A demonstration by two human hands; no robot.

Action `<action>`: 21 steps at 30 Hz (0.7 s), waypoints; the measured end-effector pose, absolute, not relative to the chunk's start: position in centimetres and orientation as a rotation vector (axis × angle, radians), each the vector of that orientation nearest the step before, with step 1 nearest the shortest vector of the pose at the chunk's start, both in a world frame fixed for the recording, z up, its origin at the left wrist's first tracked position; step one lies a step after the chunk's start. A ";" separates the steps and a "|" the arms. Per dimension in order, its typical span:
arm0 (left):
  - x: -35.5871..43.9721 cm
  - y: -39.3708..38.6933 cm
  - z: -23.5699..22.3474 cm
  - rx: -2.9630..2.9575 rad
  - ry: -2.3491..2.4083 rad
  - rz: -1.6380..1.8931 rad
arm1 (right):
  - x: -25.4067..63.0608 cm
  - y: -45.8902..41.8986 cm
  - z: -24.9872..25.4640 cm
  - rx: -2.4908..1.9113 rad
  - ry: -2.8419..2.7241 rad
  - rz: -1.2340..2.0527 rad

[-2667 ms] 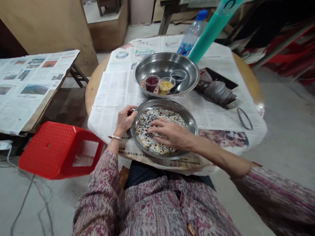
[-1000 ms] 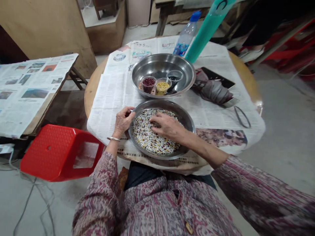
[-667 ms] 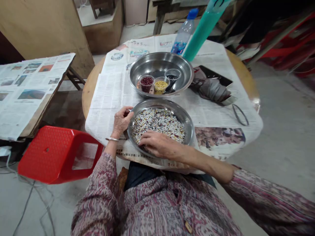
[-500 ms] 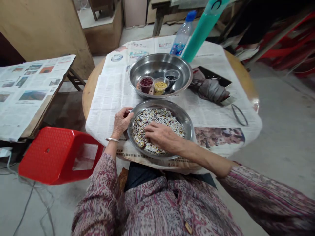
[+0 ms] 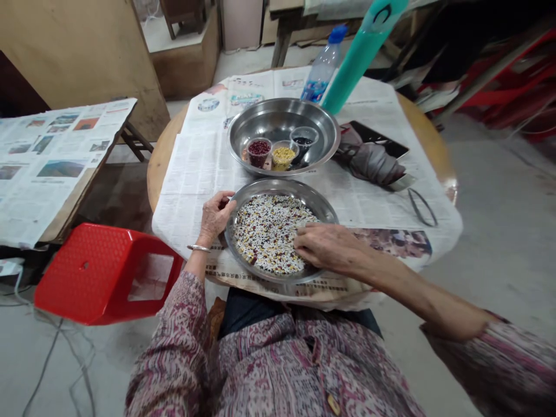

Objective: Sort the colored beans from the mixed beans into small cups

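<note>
A round steel dish (image 5: 320, 204) holds a layer of mixed white, yellow, dark red and black grains and beans (image 5: 267, 231). My left hand (image 5: 215, 219) grips the dish's left rim, thumb at the edge. Over the right part of the mix, my right hand (image 5: 322, 244) has its fingers curled down at the grains; whether any are pinched in them is hidden. Just beyond stands a larger steel basin (image 5: 245, 124). Inside it are clear cups of red beans (image 5: 259, 148), yellow beans (image 5: 283, 155) and black beans (image 5: 303, 139).
Newspaper (image 5: 186, 168) covers the round table. Behind the basin are a plastic bottle (image 5: 321, 69) and a teal bottle (image 5: 360, 61). A folded umbrella (image 5: 373, 162) and a dark flat object (image 5: 382, 139) lie at right. A red stool (image 5: 87, 272) stands at left.
My right hand has moved right across the dish, from the middle of the grains to their right side, uncovering the middle. My left hand stays on the rim.
</note>
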State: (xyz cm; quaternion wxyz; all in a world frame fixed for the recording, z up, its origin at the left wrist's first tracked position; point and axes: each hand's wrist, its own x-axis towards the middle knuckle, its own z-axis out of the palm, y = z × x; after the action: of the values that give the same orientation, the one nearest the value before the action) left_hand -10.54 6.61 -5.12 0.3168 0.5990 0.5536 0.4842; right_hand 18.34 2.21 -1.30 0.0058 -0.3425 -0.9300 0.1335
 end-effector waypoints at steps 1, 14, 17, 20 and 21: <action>-10.5 6.6 -5.1 1.577 1.457 1.277 | 17.9 2.7 -1.4 -1.084 -2.883 0.370; -10.6 6.2 -4.3 1.576 1.500 1.248 | 10.2 2.5 -1.6 -0.987 -2.651 0.317; -10.6 6.2 -4.2 1.586 1.507 1.255 | 9.0 1.9 -1.3 -0.770 -2.791 0.328; -10.7 6.2 -4.4 1.594 1.509 1.251 | 10.1 2.1 -1.1 -0.752 -2.871 0.328; -10.7 6.3 -4.5 1.591 1.509 1.247 | 10.9 2.5 -1.0 -0.790 -2.868 0.318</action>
State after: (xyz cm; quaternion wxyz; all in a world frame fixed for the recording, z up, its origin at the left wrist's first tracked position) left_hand -10.71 6.26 -4.47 0.3047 0.6008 0.5696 0.4708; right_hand 10.89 2.48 -1.04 0.0750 -0.2632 -0.9560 0.1060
